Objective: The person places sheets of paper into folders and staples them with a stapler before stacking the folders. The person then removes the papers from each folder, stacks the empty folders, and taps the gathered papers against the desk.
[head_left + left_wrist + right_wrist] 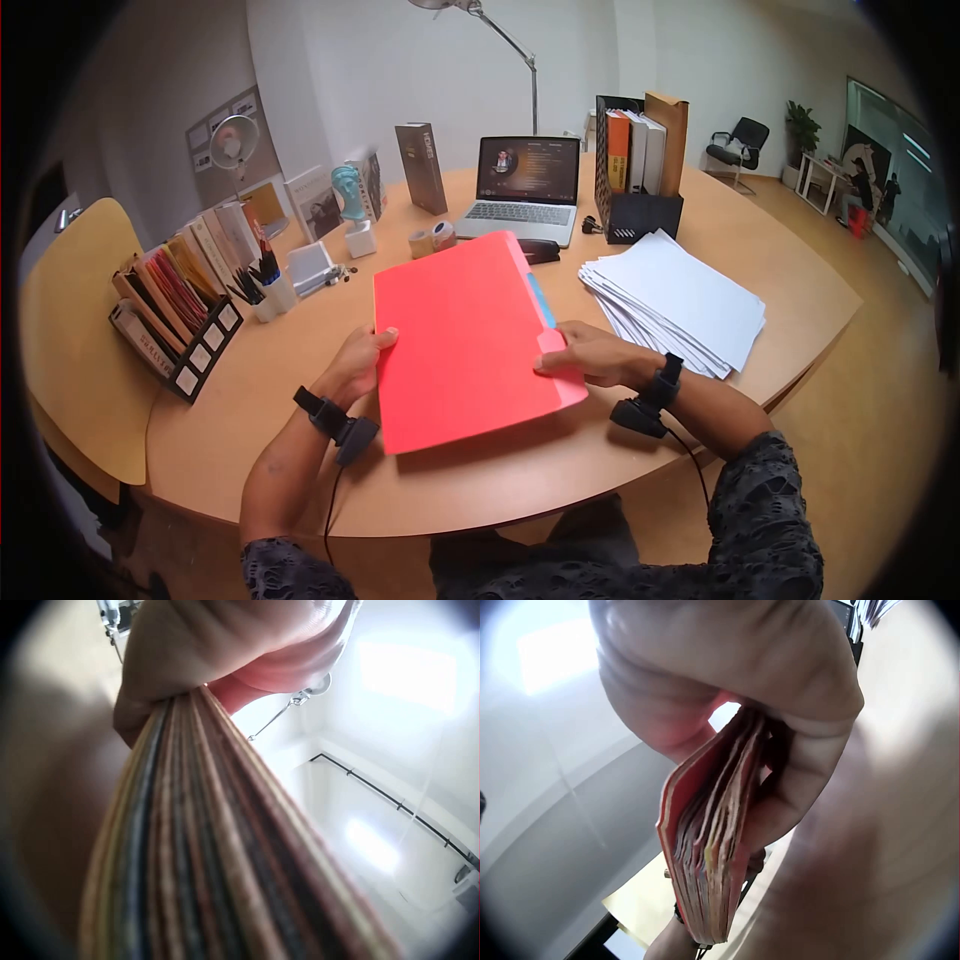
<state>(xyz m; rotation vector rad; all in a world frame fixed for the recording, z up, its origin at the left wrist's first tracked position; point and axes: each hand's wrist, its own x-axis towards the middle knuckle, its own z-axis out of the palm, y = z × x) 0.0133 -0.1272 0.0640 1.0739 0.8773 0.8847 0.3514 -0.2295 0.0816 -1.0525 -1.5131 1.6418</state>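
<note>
A stack of folders with a red one on top (455, 345) is held above the front of the table, its face tilted toward the head camera. My left hand (352, 366) grips its left edge, thumb on the red face, fingers beneath. At its right edge my right hand (600, 355) pinches it, thumb on top near a pink tab. The left wrist view shows many layered folder edges (202, 840) under the left hand (217, 645). In the right wrist view the right hand (742, 667) curls round the stack's edges (709, 855), which fan slightly apart.
White papers (680, 300) lie at the right on the table (230, 470). Behind stand a laptop (525, 185), a book holder (645, 215), tape rolls (432, 240) and a dark box (420, 168). A file rack (190, 355) and pen cups (275, 295) are on the left.
</note>
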